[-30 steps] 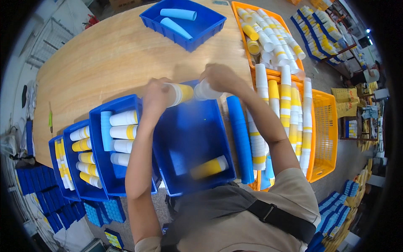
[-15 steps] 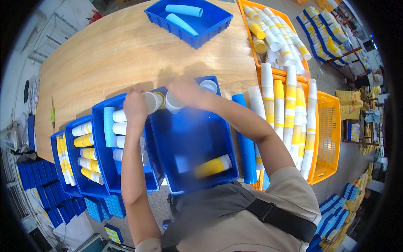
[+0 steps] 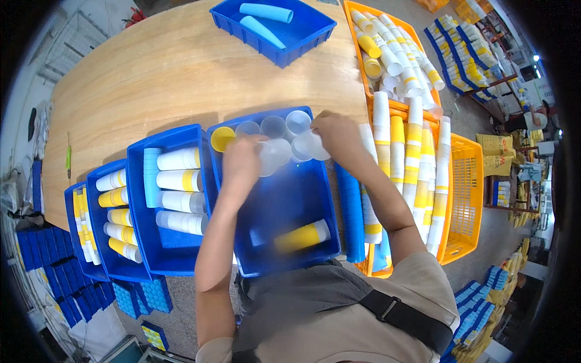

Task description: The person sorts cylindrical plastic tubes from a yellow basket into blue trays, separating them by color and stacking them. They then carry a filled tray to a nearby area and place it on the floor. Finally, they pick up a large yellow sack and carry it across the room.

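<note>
In front of me a blue bin (image 3: 242,248) holds translucent white cups (image 3: 273,127) set upright in rows along its far end, with a yellow cup (image 3: 223,139) in the far left corner. My left hand (image 3: 241,162) has its fingers closed at the rim of a white cup (image 3: 267,162) in the nearer row. At the right wall, my right hand (image 3: 336,137) pinches another white cup (image 3: 318,147), which tilts. Both hands partly hide the cups they grip. A yellow-and-white cup stack (image 3: 302,236) lies at the bin's near end.
Three blue bins (image 3: 175,245) with lying cup stacks overlap on the left. A blue bin (image 3: 281,55) with two light-blue stacks sits at the back. Orange crates (image 3: 463,199) packed with long cup stacks stand right, beside a tall blue stack (image 3: 351,212).
My hands have moved apart, the right one to the bin's right wall and the left one rightward over the cups. More white cups now show upright at the far end.
</note>
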### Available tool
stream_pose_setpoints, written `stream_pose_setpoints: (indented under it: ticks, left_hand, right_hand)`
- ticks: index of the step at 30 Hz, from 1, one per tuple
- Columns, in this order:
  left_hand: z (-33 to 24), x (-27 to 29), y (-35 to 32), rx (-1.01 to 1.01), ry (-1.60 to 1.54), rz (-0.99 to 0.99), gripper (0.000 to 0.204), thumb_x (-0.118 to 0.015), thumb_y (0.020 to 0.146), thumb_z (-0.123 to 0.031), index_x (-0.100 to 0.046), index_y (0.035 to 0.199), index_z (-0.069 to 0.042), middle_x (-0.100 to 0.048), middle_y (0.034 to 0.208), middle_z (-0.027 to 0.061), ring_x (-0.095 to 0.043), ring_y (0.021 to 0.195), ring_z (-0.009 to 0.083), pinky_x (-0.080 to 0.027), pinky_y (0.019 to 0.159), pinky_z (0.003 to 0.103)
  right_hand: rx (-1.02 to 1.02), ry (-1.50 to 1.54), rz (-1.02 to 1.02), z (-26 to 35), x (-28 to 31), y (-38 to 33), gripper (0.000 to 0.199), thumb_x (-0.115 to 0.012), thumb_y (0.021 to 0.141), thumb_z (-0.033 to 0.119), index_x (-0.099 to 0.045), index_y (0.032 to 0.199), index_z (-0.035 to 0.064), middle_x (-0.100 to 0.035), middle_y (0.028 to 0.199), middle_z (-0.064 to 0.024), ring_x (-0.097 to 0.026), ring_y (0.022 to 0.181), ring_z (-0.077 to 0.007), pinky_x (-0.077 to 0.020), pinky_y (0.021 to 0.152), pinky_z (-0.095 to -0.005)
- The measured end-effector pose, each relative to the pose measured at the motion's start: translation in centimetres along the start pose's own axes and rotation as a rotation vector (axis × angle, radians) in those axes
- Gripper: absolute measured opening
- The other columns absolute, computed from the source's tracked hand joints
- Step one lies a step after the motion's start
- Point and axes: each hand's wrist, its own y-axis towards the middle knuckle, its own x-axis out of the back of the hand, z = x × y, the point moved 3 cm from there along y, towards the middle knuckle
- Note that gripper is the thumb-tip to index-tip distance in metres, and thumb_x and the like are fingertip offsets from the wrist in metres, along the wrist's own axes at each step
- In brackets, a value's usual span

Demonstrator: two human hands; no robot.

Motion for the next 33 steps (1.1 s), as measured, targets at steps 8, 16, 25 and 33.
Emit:
stream_pose_setpoints:
  ticks: [8, 16, 25, 33]
  left_hand:
    - [6.2, 1.9, -0.8, 0.136, 0.525, 0.093, 0.016, -0.07, 0.084, -0.008, -0.073, 0.1, -0.005, -0.069, 0.099, 0.0171, -0.067, 0.09, 0.0369, -0.054, 0.079, 0.046]
    - [5.4, 5.0, -8.4, 0.148, 0.219, -0.15, 0.006, -0.065, 0.088, -0.01, -0.068, 0.088, -0.004, -0.068, 0.091, 0.0165, -0.066, 0.088, 0.0382, -0.052, 0.072, 0.047]
    - [-1.3, -2.3, -20.8, 0.003, -0.121, 0.379, 0.043, -0.075, 0.08, -0.004, -0.065, 0.122, -0.003, -0.062, 0.119, 0.0166, -0.064, 0.104, 0.034, -0.053, 0.087, 0.041]
    - [-6.1, -0.5, -18.7, -0.345, 0.26, -0.118, 0.044, -0.071, 0.069, 0.0, -0.072, 0.113, -0.002, -0.065, 0.108, 0.0137, -0.063, 0.09, 0.0309, -0.056, 0.077, 0.039]
  right_hand:
    - [0.264, 0.315, 0.105, 7.6, -2.8, 1.4, 0.017, -0.066, 0.084, 0.013, -0.064, 0.1, 0.0081, -0.064, 0.101, -0.0125, -0.065, 0.094, -0.0337, -0.0549, 0.077, -0.0415]
    - [0.531, 0.417, 0.206, 9.9, -7.7, -8.1, 0.023, -0.068, 0.08, 0.018, -0.06, 0.098, 0.0052, -0.063, 0.094, -0.0135, -0.066, 0.091, -0.0322, -0.055, 0.067, -0.0453]
    - [-0.234, 1.213, 0.482, 8.2, -13.1, -17.1, 0.057, -0.061, 0.096, 0.044, -0.051, 0.129, -0.001, -0.062, 0.114, -0.0206, -0.064, 0.104, -0.0313, -0.0508, 0.091, -0.0433]
    - [-0.987, 2.249, 0.441, 10.6, -12.1, -15.4, 0.05, -0.042, 0.106, 0.047, -0.047, 0.135, 0.0054, -0.062, 0.119, -0.0117, -0.063, 0.105, -0.0231, -0.0502, 0.096, -0.0398]
